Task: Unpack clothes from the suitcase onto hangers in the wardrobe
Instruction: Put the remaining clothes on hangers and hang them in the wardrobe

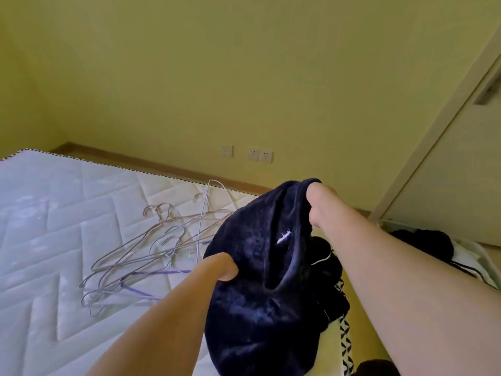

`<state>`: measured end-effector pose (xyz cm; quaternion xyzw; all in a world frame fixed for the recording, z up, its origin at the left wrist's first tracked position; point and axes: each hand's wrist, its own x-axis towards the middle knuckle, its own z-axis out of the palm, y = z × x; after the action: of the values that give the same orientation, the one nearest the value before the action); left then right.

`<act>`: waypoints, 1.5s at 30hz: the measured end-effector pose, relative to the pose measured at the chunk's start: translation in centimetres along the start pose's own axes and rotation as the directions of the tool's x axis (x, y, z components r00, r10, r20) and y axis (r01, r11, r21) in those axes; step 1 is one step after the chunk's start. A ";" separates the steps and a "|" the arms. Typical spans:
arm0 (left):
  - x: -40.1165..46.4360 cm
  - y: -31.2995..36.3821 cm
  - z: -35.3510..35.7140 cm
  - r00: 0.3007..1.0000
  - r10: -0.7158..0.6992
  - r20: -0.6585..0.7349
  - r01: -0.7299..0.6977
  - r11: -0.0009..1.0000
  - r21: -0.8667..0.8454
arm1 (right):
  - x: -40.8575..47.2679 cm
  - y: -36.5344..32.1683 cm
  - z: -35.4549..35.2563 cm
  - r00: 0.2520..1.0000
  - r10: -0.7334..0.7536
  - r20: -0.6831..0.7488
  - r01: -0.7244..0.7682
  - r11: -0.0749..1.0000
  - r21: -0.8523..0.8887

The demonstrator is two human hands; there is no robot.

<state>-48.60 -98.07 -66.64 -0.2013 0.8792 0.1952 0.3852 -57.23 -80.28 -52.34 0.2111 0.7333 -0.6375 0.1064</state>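
Dark navy fleece garment [260, 280] held up over mattress [67, 213] right edge, left hand [225, 267] and right hand [318, 204] fingers clamped on its fabric, wire hangers [151, 248] heaped mid-mattress, suitcase [471, 251] beyond right edge

garment [252, 280]: dark navy cloth, plush and fleecy, soft matt sheen
hangers [151, 251]: thin wire, likely metal, some with a purple coating
mattress [67, 213]: quilted white fabric, smooth, faint sheen
skirting board [162, 165]: wood look, matt
wall [244, 77]: painted, matt
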 end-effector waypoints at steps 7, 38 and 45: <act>7.3 -2.4 2.9 0.961 -0.103 -0.258 0.074 0.990 -0.122 | 3.6 4.9 3.5 0.998 -0.030 0.062 0.061 0.798 -0.600; 7.5 1.6 -1.3 0.711 0.345 -0.613 -0.369 0.925 0.092 | 5.5 6.1 0.3 0.885 -0.348 0.309 0.410 0.268 -0.872; 10.3 -7.1 0.5 0.771 -0.211 -0.600 0.095 0.971 -0.219 | 3.6 6.9 2.1 0.849 -0.334 0.409 0.493 0.221 -0.842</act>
<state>-51.17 -105.90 -76.03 -0.3583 0.9165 0.1631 0.0706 -57.55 -81.04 -60.34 -0.1354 0.9793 -0.1250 0.0844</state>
